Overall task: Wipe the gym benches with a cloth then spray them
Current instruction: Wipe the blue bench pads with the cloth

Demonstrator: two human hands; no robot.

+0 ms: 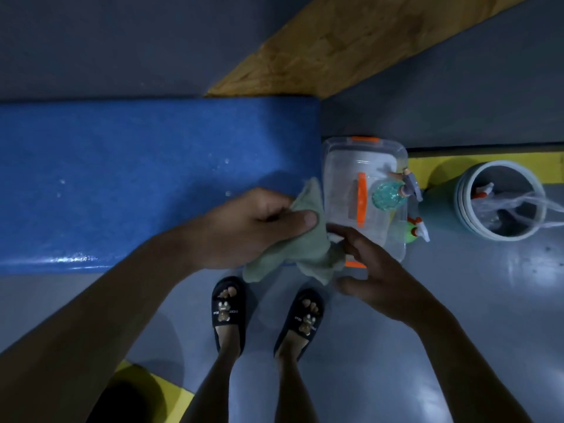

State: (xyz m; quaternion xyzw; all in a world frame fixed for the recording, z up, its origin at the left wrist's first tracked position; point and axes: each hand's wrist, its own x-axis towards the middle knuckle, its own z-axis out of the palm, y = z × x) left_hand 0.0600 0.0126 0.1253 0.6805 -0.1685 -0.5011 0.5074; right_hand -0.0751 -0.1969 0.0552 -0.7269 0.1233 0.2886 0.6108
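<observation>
So we're at the cloth stage here, spraying hasn't come up yet as far as I can judge. The left hand (259, 227) has its fingers and thumb curled round a green cloth (293, 254), bunched up right at the near corner of the blue bench (137, 178). The right hand (375, 270) is up against the other end of the cloth, and its fingertips look like they're pinching the fabric, so it's probably being folded or straightened out before the wiping proper. The cloth hangs over the floor (396, 346) between the bench end and a clear plastic box (341, 166) with orange latches.

The bench top has a few wet-looking specks on it, hard to say what they are.

A teal spray bottle (389, 195) sits on the box lid, and a green one (416, 233) stands just beside the box on the floor. A round bucket (464, 190) stands further right with some stuff inside, can't make out exactly what.

Next move, I reckon: get the cloth flat in one hand and bring it down on the blue padding, then sweep along its length. The bottles are near, so the right hand could reach one once wiping's done
</observation>
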